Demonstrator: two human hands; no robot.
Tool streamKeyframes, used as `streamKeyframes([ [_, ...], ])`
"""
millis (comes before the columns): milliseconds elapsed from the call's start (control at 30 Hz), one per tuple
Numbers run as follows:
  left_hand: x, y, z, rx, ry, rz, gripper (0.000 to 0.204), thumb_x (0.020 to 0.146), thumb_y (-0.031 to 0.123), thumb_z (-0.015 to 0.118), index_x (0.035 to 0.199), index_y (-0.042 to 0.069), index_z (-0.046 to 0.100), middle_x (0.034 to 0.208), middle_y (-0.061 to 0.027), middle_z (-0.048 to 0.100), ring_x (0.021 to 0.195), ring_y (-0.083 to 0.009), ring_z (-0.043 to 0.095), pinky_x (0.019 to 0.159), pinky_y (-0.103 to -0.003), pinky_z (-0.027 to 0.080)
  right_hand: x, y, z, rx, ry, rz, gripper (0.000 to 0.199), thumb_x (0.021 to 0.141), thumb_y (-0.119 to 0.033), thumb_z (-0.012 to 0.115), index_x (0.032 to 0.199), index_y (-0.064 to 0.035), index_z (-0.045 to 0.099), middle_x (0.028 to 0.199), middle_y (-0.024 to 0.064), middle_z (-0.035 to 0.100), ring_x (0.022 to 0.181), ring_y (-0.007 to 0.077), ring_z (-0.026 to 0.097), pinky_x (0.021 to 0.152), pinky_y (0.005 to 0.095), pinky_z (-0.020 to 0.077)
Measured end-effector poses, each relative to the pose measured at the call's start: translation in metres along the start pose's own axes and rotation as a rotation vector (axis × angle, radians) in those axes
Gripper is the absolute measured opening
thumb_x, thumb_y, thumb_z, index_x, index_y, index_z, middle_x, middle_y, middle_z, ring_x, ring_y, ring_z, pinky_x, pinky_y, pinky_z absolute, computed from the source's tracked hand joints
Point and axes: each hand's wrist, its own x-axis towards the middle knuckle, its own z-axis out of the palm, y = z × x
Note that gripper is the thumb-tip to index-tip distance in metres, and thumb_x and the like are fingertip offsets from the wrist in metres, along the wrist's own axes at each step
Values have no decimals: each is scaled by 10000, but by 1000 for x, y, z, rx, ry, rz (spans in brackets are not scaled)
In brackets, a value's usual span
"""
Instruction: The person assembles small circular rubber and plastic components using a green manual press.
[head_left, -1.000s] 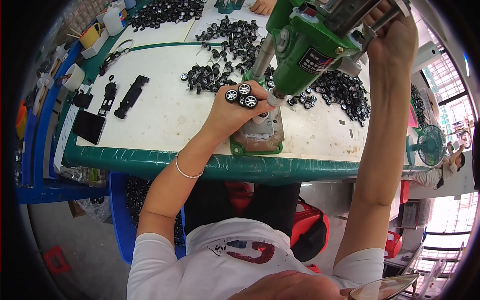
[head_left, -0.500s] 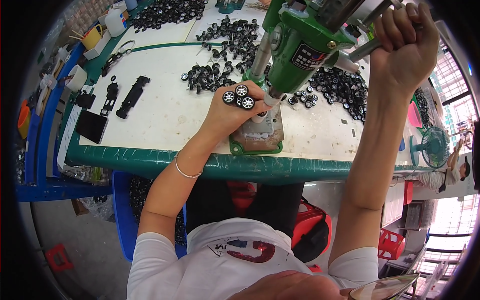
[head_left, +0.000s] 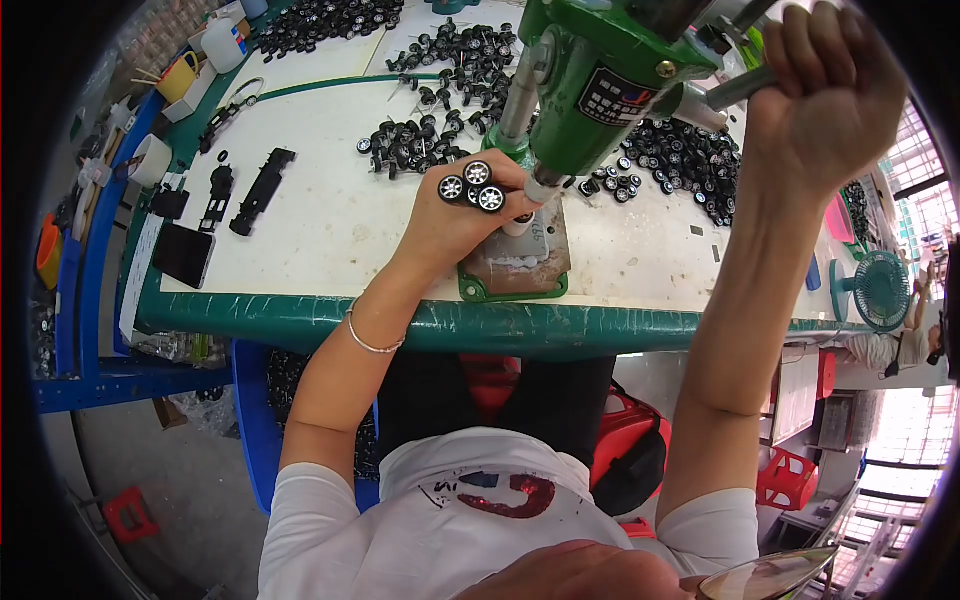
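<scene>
My left hand point(head_left: 445, 225) is closed around several small black toy wheels point(head_left: 477, 173) with silver spoked hubs. They stick out at the back of its fingers. Its thumb and fingertips pinch together under the ram point(head_left: 543, 186) of a green hand press point(head_left: 580, 115), close above the metal base plate point(head_left: 500, 278). A dark wheel edge shows at the fingertips, mostly hidden. Up at the right, my right hand point(head_left: 825, 110) wraps around the press's metal lever point(head_left: 742, 90).
Wheels on axles point(head_left: 415, 145) lie heaped behind my left hand, and loose wheels point(head_left: 690, 165) are piled right of the press. Black toy chassis point(head_left: 263, 190) and a dark phone-like slab point(head_left: 184, 258) lie at left. A blue bin point(head_left: 250, 440) stands below the table edge point(head_left: 400, 325).
My right hand, still on the lever, has shifted a little to the right. My left hand keeps its pinch under the ram. The whole view has shifted slightly.
</scene>
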Motion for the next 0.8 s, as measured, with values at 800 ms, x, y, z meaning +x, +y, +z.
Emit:
streamKeyframes([
  [800, -1, -19, -5, -282, 24, -162, 217, 771, 119, 759, 935, 10, 667, 807, -47, 678, 726, -96, 624, 691, -241, 504, 50, 64, -32, -9, 11, 458, 229, 942, -245, 541, 762, -112, 488, 608, -62, 385, 474, 34, 325, 404, 199, 253],
])
